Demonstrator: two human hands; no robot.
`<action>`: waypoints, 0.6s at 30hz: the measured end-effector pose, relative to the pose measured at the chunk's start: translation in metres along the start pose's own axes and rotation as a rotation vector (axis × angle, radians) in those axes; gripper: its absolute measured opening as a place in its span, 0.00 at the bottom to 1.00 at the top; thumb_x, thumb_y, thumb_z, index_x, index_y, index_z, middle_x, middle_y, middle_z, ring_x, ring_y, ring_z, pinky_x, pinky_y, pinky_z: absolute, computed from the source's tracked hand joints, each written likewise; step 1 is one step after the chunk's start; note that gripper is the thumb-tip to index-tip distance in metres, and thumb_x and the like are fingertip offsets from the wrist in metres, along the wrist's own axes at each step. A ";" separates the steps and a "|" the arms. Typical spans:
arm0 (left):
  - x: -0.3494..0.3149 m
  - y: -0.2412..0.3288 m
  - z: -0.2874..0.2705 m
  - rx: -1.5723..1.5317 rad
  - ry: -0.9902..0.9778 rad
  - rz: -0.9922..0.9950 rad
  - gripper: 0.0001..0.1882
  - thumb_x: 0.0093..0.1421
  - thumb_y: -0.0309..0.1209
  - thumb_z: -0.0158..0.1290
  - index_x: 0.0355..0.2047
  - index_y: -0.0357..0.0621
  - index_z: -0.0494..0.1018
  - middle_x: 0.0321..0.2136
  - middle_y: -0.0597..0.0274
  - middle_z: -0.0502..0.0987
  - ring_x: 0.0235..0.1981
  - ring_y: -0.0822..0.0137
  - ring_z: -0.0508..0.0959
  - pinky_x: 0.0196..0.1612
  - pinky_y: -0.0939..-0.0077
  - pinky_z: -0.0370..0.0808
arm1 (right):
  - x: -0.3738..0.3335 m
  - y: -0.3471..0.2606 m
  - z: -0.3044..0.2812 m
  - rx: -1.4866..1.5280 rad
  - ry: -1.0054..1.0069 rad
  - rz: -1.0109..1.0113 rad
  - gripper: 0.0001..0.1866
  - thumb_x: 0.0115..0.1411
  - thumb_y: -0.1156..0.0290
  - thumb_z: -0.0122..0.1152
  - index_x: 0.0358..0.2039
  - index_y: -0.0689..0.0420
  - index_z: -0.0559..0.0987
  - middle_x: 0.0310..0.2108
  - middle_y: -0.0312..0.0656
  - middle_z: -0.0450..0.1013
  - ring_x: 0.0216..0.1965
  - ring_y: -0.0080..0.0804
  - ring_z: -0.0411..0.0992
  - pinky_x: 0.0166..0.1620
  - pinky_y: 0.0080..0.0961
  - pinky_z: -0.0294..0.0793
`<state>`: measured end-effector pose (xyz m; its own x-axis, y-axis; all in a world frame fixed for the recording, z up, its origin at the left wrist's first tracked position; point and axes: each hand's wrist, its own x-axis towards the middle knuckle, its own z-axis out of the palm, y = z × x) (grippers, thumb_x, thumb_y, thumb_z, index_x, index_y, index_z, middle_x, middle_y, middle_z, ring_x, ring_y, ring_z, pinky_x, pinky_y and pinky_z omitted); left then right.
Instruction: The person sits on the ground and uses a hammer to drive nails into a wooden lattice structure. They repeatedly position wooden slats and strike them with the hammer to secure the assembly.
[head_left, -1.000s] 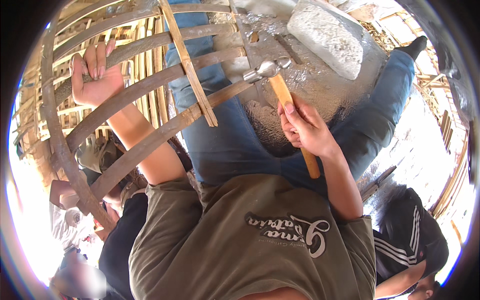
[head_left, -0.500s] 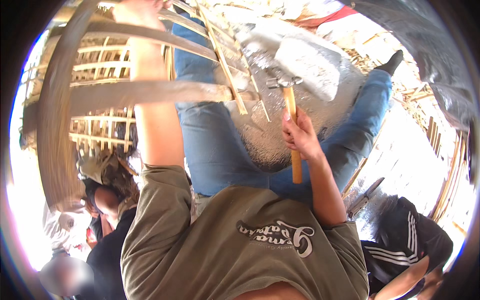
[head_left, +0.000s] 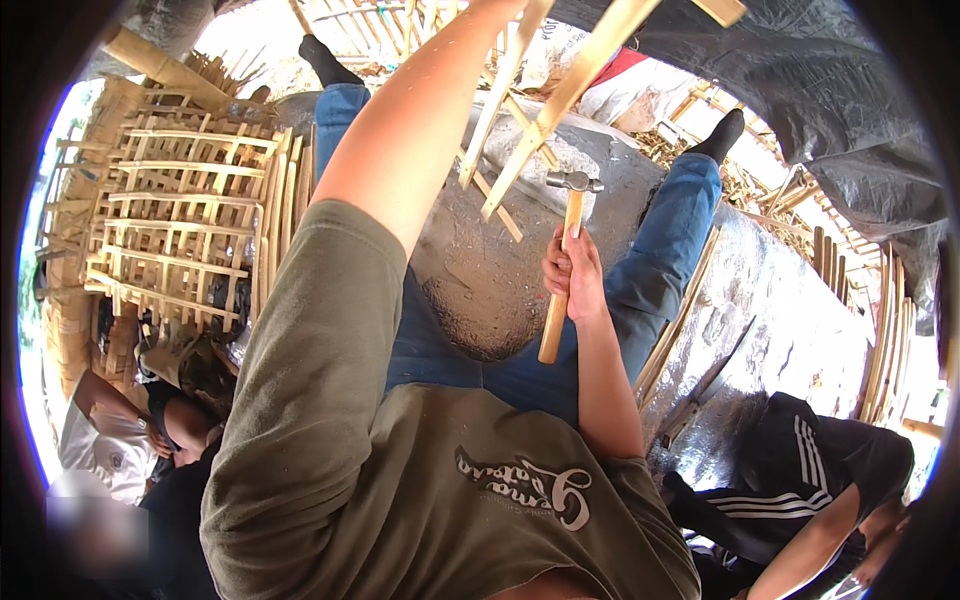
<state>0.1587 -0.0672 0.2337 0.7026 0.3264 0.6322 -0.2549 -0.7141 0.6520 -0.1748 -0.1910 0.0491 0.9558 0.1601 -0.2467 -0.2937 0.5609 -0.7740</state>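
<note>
My right hand [head_left: 575, 270] is closed around the wooden handle of a hammer [head_left: 554, 325], whose metal head points away from me above the ground between my legs. My left arm stretches far forward, and only a bit of my left hand [head_left: 500, 8] shows at the top edge, with its fingers hidden. From there a lattice of crossed bamboo slats [head_left: 565, 90] hangs in the air, partly cut off by the picture's edge. Its slat ends reach down close to the hammer head without touching it. Behind the slats lies a pale stone block [head_left: 578, 150].
A bamboo lattice panel [head_left: 185, 230] stands at the left. People sit close by at the lower left [head_left: 105, 440] and lower right [head_left: 800, 470]. Black plastic sheeting [head_left: 790, 70] hangs at upper right. A long dark blade-like tool [head_left: 710, 380] lies on a shiny sheet [head_left: 800, 330].
The bamboo lattice has swung from the left to the top middle along with my left arm. My right hand keeps the hammer, now slightly farther left in the picture.
</note>
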 end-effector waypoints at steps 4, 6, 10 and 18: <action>-0.020 0.015 0.005 0.056 -0.059 0.016 0.15 0.55 0.35 0.51 0.28 0.33 0.80 0.30 0.38 0.81 0.34 0.44 0.83 0.36 0.54 0.80 | 0.004 0.001 -0.007 0.015 0.016 0.016 0.20 0.70 0.47 0.51 0.37 0.51 0.64 0.20 0.27 0.54 0.14 0.13 0.51 0.15 0.15 0.52; -0.027 0.032 -0.010 0.066 -0.135 -0.052 0.14 0.55 0.33 0.51 0.29 0.34 0.81 0.30 0.38 0.81 0.35 0.44 0.83 0.38 0.55 0.81 | 0.005 0.004 -0.006 0.032 0.007 0.024 0.19 0.70 0.47 0.50 0.39 0.50 0.66 0.20 0.26 0.54 0.14 0.12 0.50 0.15 0.14 0.51; -0.030 0.031 -0.008 0.059 -0.145 0.035 0.14 0.54 0.32 0.51 0.27 0.33 0.81 0.28 0.37 0.81 0.34 0.43 0.83 0.38 0.54 0.81 | 0.005 0.007 -0.004 0.031 0.007 0.026 0.17 0.71 0.48 0.49 0.42 0.50 0.69 0.20 0.26 0.53 0.14 0.12 0.48 0.15 0.13 0.49; -0.026 0.031 0.005 -0.012 -0.117 -0.012 0.12 0.52 0.32 0.53 0.24 0.35 0.81 0.26 0.38 0.81 0.31 0.44 0.83 0.35 0.55 0.81 | 0.013 0.007 -0.008 -0.009 0.030 0.035 0.20 0.70 0.47 0.50 0.39 0.52 0.65 0.19 0.27 0.53 0.13 0.12 0.50 0.14 0.14 0.51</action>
<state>0.1355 -0.1007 0.2352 0.7782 0.2602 0.5716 -0.2532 -0.7029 0.6647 -0.1643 -0.1912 0.0362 0.9439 0.1550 -0.2915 -0.3277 0.5476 -0.7699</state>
